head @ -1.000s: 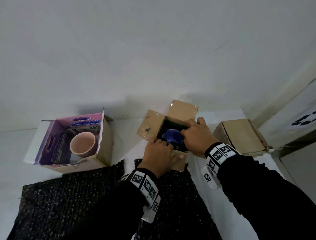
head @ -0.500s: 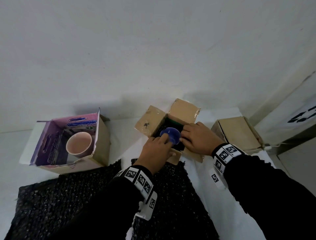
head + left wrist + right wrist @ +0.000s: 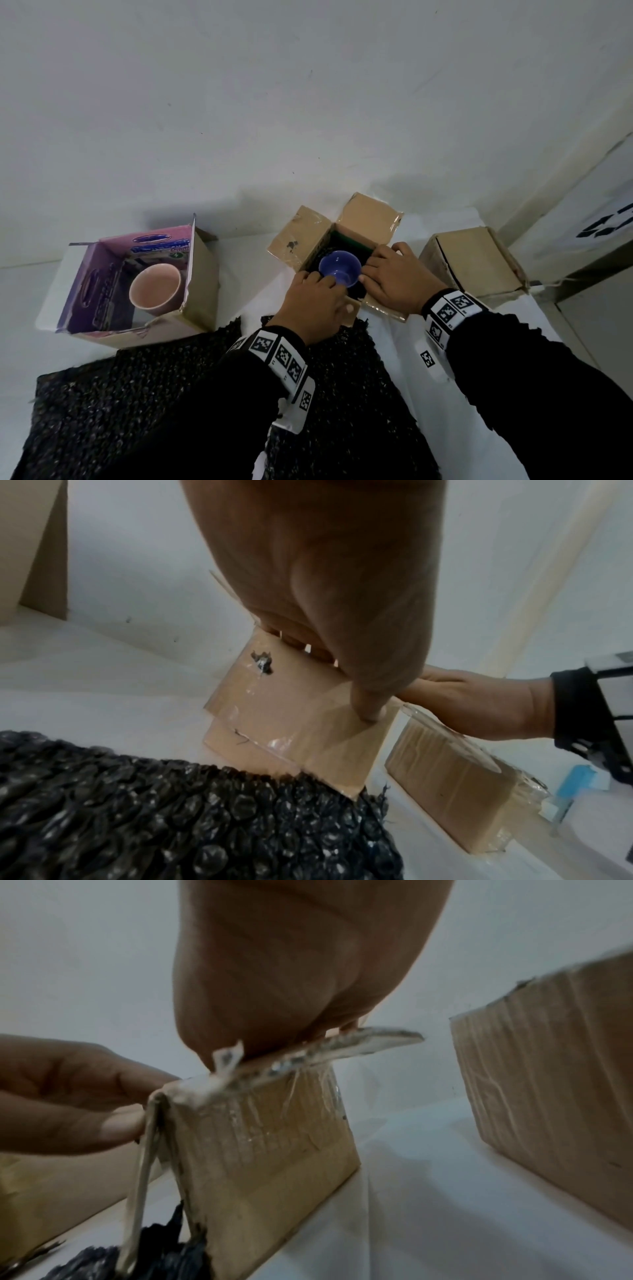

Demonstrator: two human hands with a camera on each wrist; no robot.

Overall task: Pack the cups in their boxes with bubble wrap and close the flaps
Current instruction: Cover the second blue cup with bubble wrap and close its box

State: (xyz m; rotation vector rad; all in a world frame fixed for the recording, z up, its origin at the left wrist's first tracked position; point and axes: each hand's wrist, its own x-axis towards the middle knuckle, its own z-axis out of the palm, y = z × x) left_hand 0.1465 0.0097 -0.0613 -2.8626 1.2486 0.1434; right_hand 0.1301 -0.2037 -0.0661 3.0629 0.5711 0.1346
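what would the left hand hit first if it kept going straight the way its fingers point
Most likely the blue cup: the left hand points up and away into the open middle box, its fingertips at the cup's near side. Depth is unclear, so they may already touch.

Both hands' fingertips are hidden inside the open box (image 3: 310, 251), beside the blue cup (image 3: 339, 268).
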